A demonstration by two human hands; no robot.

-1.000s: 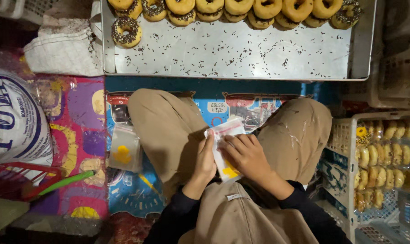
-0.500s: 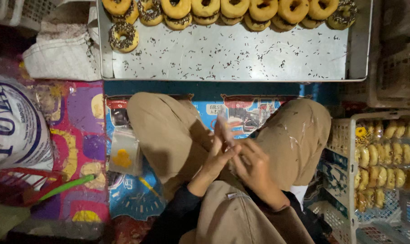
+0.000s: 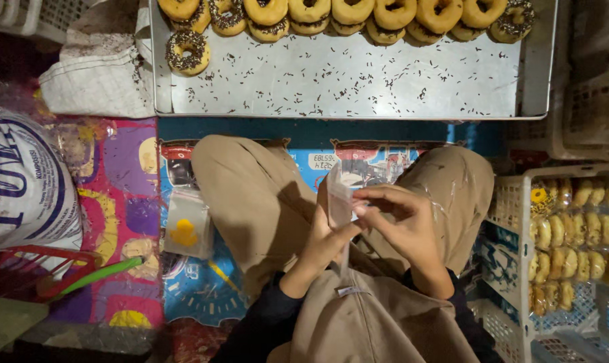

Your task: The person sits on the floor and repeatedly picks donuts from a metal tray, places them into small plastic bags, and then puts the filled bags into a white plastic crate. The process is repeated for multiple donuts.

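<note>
**A:** Two bare hands meet over the lap. What does each one hold?

**B:** Both grip the same small clear plastic bag (image 3: 339,195), which stands on edge between the knees. The left hand (image 3: 324,238) closes on its lower part from the left; the right hand (image 3: 402,225) pinches its upper edge with the fingertips (image 3: 361,210). The hands lie close together, clamped on the bag from opposite sides. Whether the bag holds anything cannot be told.

**A:** What lies directly under the hands?

**B:** Tan trousers, with the left knee (image 3: 240,181) and the right knee (image 3: 452,185) spread apart. A tan apron (image 3: 371,316) covers the lap, and dark sleeves (image 3: 264,323) cover the forearms.

**A:** And on the floor?

**B:** A colourful printed mat (image 3: 123,202). Just beside the left knee rests a second clear plastic packet with a yellow mark (image 3: 185,225).

**A:** What stands beyond the knees?

**B:** A large flat metal tray (image 3: 344,81), strewn with dark chocolate sprinkles. Along its far edge runs a row of yellow-glazed ring doughnuts (image 3: 331,13), and one sprinkled doughnut (image 3: 187,52) sits apart at the left.

**A:** And at the sides?

**B:** To the right, a white plastic crate (image 3: 512,208) holds bagged doughnuts (image 3: 573,235). To the left lie a white printed sack (image 3: 19,188) and a crumpled white woven sack (image 3: 99,74).
</note>
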